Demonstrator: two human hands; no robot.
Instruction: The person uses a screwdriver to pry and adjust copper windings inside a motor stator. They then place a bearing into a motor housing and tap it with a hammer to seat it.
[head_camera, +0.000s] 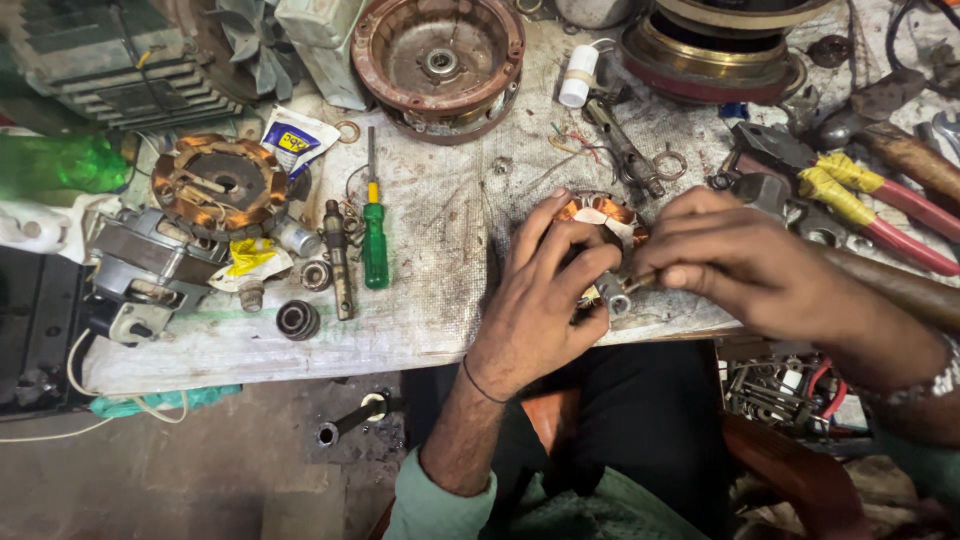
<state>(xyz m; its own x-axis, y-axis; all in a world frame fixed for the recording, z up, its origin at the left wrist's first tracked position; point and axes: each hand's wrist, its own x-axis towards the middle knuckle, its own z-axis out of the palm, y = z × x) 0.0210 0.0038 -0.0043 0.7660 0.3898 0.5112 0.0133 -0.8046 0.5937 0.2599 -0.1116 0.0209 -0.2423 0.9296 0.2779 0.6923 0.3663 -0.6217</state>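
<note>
Both hands work at the near edge of the counter (450, 230), which is covered with a dirty white woven sheet. The left hand (545, 290) wraps its fingers (560, 235) closed around a small motor stator with copper windings (600, 212), holding it just above the counter edge; most of the stator is hidden behind the hands. The right hand (735, 260) comes in from the right, its fingers pinched narrow on a thin brown rod-like tool (640, 281) whose tip meets the stator's near side; what the tool is, I cannot tell. To the left of the hands, well apart, a green-handled screwdriver (374, 235) lies lengthwise, with a steel shaft (338, 258) just beside it and a small bearing (298, 319) nearer the edge. Farther left sits a second wound stator (220, 185), copper coils showing, beside a grey motor housing (150, 270). At the far side, a rust-brown round end bell (438, 62) lies open side up. To the right, pliers with red and yellow grips (860, 195) rest near the right wrist. A green plastic bottle (60, 165) lies at the far left.
</note>
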